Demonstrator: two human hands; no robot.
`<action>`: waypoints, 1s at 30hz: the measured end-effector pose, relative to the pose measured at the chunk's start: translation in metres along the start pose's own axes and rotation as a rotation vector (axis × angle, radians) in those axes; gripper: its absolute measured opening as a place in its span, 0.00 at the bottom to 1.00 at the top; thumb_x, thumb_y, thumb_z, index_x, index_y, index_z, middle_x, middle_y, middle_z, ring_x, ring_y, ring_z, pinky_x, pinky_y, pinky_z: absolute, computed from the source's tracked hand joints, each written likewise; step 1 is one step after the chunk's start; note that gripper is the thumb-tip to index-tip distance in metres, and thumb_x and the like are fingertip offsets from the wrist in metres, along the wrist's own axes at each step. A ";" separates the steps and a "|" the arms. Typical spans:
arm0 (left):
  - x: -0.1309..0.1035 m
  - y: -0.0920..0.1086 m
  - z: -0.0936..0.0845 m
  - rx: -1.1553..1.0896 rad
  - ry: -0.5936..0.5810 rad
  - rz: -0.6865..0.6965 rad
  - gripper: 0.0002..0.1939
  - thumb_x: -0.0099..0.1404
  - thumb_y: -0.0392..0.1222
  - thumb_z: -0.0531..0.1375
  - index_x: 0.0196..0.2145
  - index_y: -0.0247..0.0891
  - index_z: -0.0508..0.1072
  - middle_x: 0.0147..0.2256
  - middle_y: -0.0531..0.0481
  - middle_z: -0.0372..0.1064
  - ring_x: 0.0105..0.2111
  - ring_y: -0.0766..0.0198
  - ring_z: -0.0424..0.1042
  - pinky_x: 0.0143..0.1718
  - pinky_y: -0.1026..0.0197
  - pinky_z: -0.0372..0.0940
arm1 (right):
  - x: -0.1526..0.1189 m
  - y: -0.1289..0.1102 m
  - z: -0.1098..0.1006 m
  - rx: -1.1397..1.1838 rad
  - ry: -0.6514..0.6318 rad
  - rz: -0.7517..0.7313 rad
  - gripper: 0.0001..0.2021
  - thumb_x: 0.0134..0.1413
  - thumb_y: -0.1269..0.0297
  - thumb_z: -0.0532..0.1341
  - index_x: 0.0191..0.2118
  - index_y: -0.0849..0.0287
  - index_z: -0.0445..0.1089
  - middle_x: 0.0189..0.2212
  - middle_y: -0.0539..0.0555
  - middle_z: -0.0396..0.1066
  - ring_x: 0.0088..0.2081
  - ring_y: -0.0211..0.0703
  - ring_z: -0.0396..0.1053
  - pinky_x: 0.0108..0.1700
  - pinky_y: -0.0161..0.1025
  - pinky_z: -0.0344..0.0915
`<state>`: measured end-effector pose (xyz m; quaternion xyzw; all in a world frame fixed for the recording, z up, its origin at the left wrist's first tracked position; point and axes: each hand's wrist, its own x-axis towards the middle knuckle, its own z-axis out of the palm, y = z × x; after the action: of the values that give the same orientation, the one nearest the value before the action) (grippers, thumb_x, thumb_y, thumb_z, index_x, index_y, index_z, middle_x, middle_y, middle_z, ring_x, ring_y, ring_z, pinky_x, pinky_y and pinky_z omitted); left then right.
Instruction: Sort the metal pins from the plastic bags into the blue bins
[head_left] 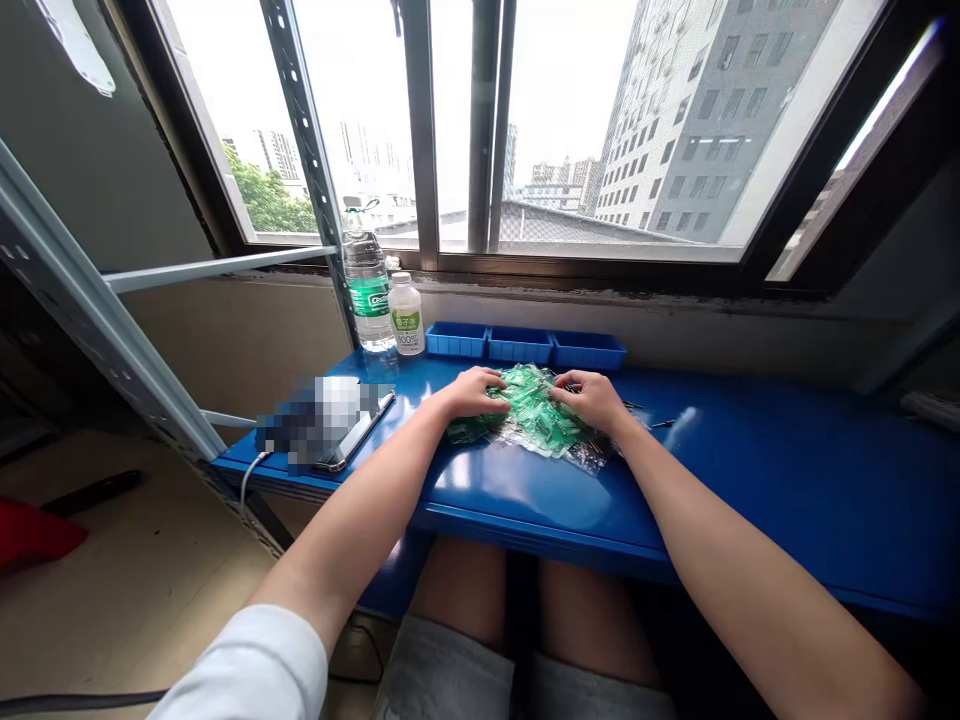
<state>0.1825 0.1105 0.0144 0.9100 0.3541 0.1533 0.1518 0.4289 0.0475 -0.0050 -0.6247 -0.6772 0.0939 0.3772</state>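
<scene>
A tall building stands at far right, outside a wide dark-framed window that runs across the far side. Beneath the window lies a glossy blue bench, reaching from the left past the middle to the far right. A pale metal rack with punched holes rises at the bench's left end. The person's bare legs extend under the near edge.

Three blue trays sit in a row along the far side of the bench, left of its middle. Just nearer than the trays is the heap of green and clear packets, loosely piled on the bench between the two hands. A large water bottle with a green label stands upright at far left by the rack.

The left hand rests against the heap's left side, fingers and thumb apart, curved over packets. The right hand touches the heap's right side with fingers bent; whether it pinches a packet I cannot tell. A smaller white bottle stands upright just right of the large one. A phone lies at near left, partly hidden by a blurred patch. Thin dark pieces lie just right of the right hand.
</scene>
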 end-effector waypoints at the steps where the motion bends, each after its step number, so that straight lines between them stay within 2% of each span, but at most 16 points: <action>1: 0.000 0.001 0.000 0.004 0.012 0.012 0.29 0.54 0.57 0.61 0.49 0.38 0.75 0.58 0.42 0.63 0.58 0.47 0.61 0.58 0.51 0.57 | 0.001 0.001 0.000 0.042 0.016 0.010 0.12 0.47 0.55 0.63 0.32 0.58 0.75 0.35 0.56 0.76 0.33 0.45 0.71 0.37 0.39 0.65; 8: -0.001 0.000 0.000 -0.041 0.155 0.094 0.18 0.55 0.42 0.58 0.43 0.38 0.77 0.47 0.45 0.73 0.49 0.55 0.69 0.53 0.57 0.62 | 0.002 0.001 -0.003 0.302 0.137 0.035 0.12 0.46 0.55 0.62 0.28 0.60 0.72 0.24 0.54 0.72 0.27 0.42 0.67 0.29 0.37 0.62; 13: 0.000 0.004 0.000 -0.087 0.278 0.159 0.18 0.55 0.40 0.57 0.42 0.36 0.76 0.44 0.45 0.74 0.46 0.57 0.71 0.50 0.57 0.64 | 0.003 -0.003 -0.004 0.453 0.212 0.107 0.13 0.45 0.54 0.63 0.28 0.60 0.70 0.20 0.53 0.69 0.21 0.41 0.67 0.23 0.37 0.61; 17: 0.000 0.016 0.001 -0.154 0.342 0.222 0.18 0.55 0.39 0.58 0.44 0.35 0.75 0.43 0.46 0.74 0.44 0.58 0.71 0.49 0.57 0.65 | 0.002 -0.015 -0.005 0.636 0.228 0.145 0.15 0.41 0.52 0.66 0.29 0.61 0.69 0.20 0.52 0.69 0.20 0.43 0.68 0.19 0.37 0.60; 23: -0.003 0.036 0.004 -0.366 0.249 0.332 0.14 0.55 0.35 0.59 0.40 0.37 0.77 0.45 0.47 0.74 0.47 0.58 0.71 0.52 0.58 0.63 | -0.003 -0.034 -0.003 0.759 0.148 0.077 0.18 0.39 0.50 0.69 0.30 0.61 0.70 0.21 0.52 0.70 0.21 0.40 0.69 0.19 0.35 0.61; 27: -0.002 0.040 0.006 -0.477 0.219 0.294 0.14 0.57 0.37 0.59 0.40 0.35 0.77 0.41 0.46 0.75 0.42 0.60 0.73 0.46 0.60 0.65 | -0.004 -0.038 -0.002 0.753 0.128 0.073 0.19 0.39 0.50 0.69 0.29 0.61 0.70 0.20 0.51 0.69 0.21 0.40 0.68 0.19 0.35 0.61; 30: -0.001 0.039 0.007 -0.496 0.240 0.261 0.13 0.57 0.39 0.60 0.40 0.36 0.78 0.41 0.46 0.75 0.41 0.60 0.72 0.44 0.60 0.65 | -0.004 -0.037 -0.002 0.748 0.118 0.083 0.18 0.41 0.50 0.68 0.31 0.61 0.70 0.23 0.52 0.71 0.21 0.39 0.69 0.20 0.34 0.61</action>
<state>0.2075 0.0811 0.0225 0.8583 0.2014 0.3598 0.3053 0.4010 0.0354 0.0167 -0.4752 -0.5475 0.3134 0.6134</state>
